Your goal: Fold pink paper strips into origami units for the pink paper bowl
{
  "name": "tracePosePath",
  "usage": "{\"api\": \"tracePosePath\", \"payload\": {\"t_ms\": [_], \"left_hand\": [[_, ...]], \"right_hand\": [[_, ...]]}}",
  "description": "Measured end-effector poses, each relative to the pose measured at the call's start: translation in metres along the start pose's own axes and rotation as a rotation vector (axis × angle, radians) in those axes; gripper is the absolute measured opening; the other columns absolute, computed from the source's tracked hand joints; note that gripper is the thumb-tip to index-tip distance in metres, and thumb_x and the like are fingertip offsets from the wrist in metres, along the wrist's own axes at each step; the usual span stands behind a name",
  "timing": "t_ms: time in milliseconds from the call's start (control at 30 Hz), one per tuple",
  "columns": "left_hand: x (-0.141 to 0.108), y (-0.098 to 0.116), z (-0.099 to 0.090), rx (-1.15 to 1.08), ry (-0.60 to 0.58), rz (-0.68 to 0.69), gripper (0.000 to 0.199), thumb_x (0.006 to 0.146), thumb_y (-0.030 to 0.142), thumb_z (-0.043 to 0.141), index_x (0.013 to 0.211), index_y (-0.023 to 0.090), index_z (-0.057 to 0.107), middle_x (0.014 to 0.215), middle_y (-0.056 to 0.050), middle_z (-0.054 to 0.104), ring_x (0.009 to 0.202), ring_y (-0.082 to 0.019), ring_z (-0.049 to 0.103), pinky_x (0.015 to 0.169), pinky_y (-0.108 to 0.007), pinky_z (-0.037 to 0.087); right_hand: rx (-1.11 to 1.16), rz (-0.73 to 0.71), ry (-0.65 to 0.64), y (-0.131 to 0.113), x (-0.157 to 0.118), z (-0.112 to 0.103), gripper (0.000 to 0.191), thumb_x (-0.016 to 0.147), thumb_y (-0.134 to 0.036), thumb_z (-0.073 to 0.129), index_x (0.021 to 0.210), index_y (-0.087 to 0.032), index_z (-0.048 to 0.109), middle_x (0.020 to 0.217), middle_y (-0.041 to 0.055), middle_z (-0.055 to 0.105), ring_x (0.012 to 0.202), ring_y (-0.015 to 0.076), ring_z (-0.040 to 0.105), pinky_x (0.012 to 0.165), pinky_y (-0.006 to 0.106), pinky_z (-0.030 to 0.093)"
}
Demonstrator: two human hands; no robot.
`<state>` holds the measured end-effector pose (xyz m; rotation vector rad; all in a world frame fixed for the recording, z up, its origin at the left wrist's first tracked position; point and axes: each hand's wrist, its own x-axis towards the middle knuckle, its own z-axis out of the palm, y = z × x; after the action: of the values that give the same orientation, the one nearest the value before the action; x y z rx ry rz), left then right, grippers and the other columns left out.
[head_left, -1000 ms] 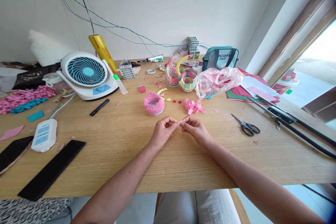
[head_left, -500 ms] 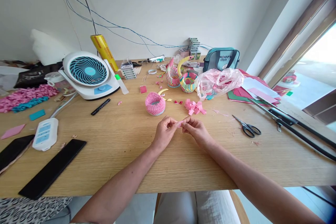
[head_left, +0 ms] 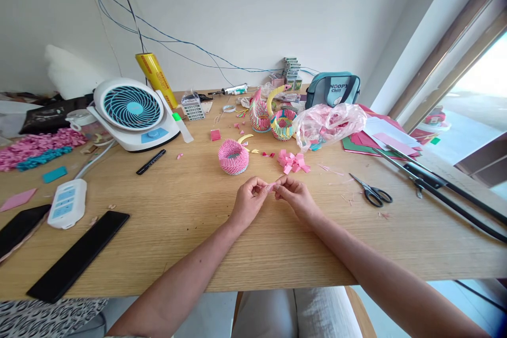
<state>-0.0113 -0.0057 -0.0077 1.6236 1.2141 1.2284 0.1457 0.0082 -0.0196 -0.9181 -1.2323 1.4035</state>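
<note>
Centrally, the left hand [head_left: 249,202] and right hand [head_left: 296,198] both pinch a small pink paper strip [head_left: 273,186], their fingertips hiding most of it. A pink origami bowl [head_left: 233,157] and a pink paper bow [head_left: 292,161] sit just beyond. The wooden table's near edge [head_left: 190,289] runs well below the hands.

Place: home craft corner | Onlooker's view: from inside the room | Signs: long light-wood desk [head_left: 166,245], white-and-teal desk fan [head_left: 132,109], pink folded-paper basket [head_left: 233,157], black-handled steel scissors [head_left: 373,195], red and green card sheets [head_left: 354,145], bright glass window [head_left: 471,97]
</note>
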Motion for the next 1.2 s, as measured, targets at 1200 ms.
{"api": "tracePosePath", "payload": {"t_ms": [1200], "left_hand": [[0.009, 0.001, -0.005, -0.275, -0.049, -0.18, 0.034, 0.071, 0.046, 0.073, 0.074, 0.014, 0.063, 0.064, 0.001, 0.054, 0.055, -0.009, 0.045, 0.043, -0.018, 0.041]], "right_hand": [[-0.113, -0.14, -0.126, 0.004, 0.003, -0.008, 0.021, 0.077, -0.031, 0.066, 0.096, -0.023, 0.062, 0.094, 0.0025, 0.062, 0.071, 0.0131, 0.057, 0.067, 0.029, 0.047]]}}
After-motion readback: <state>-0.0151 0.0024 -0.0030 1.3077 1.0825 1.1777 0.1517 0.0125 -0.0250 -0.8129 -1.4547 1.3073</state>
